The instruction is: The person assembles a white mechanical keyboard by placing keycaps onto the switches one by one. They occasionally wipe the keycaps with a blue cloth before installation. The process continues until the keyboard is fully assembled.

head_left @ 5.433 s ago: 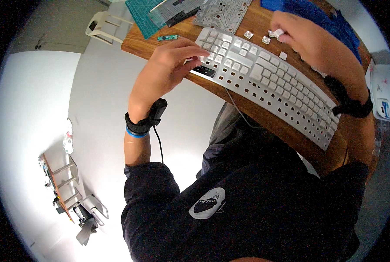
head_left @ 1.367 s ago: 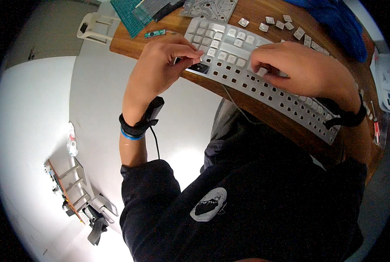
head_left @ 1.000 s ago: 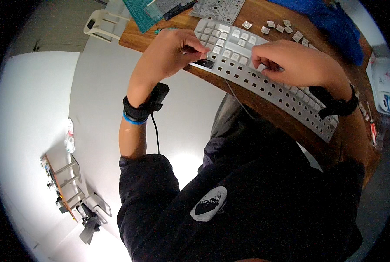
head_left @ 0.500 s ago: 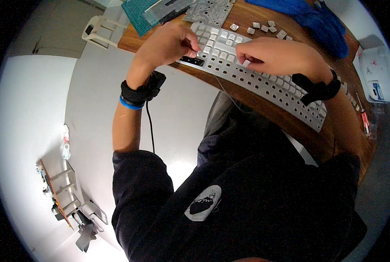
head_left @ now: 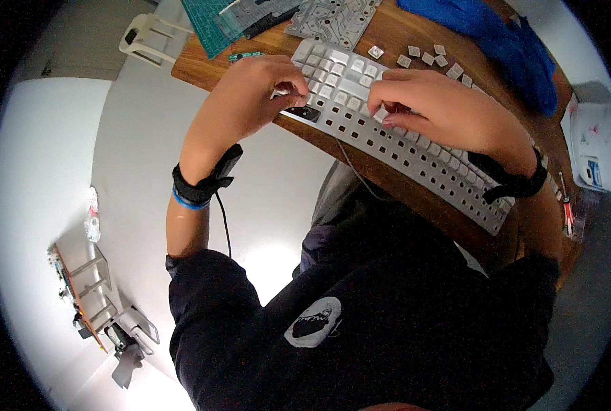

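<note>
A pale grey keyboard (head_left: 400,152) lies slantwise on the wooden table, with white keycaps on its far rows and bare dark switch positions along its near rows. My right hand (head_left: 432,106) is over the middle of it, thumb and fingers pinched on a white keycap (head_left: 379,116) at the board. At the keyboard's left end, my left hand (head_left: 257,92) is closed, fingertips together above the dark panel (head_left: 304,113) in the near left corner. What those fingers hold, if anything, is hidden. Both wrists wear black straps.
Several loose keycaps (head_left: 429,59) lie beyond the keyboard. A patterned grey sheet (head_left: 333,22), a green cutting mat (head_left: 206,27) and a blue cloth (head_left: 483,44) are at the back. On the right are a red-handled screwdriver (head_left: 567,212) and a plastic container (head_left: 596,147). A cable (head_left: 353,168) hangs from the front.
My view has shifted slightly. The left fingertips have moved down toward the dark panel. The right hand has lowered its keycap to the board and tilted its fingers downward.
</note>
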Demonstrator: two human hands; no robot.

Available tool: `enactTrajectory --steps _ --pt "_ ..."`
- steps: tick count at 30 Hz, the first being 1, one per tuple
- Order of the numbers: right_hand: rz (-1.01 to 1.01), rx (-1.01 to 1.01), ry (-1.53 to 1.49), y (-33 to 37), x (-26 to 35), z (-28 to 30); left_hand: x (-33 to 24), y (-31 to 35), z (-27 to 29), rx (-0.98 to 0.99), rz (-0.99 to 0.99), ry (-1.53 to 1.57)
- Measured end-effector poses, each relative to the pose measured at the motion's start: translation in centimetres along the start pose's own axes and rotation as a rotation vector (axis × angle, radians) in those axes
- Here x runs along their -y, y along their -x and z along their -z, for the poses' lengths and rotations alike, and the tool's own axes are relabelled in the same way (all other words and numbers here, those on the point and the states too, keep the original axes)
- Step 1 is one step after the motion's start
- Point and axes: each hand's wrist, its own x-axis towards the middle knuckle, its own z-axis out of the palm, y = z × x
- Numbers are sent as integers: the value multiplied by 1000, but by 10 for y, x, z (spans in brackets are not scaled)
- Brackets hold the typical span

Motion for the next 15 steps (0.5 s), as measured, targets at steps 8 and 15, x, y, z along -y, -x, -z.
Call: enactTrajectory --steps 8,15 --pt "-82 -107 -115 -25 13 0 11 12 -3 -142 -68 -36" --pt "-56 -161 -66 -49 13 -12 14 16 -4 -156 -54 -1"
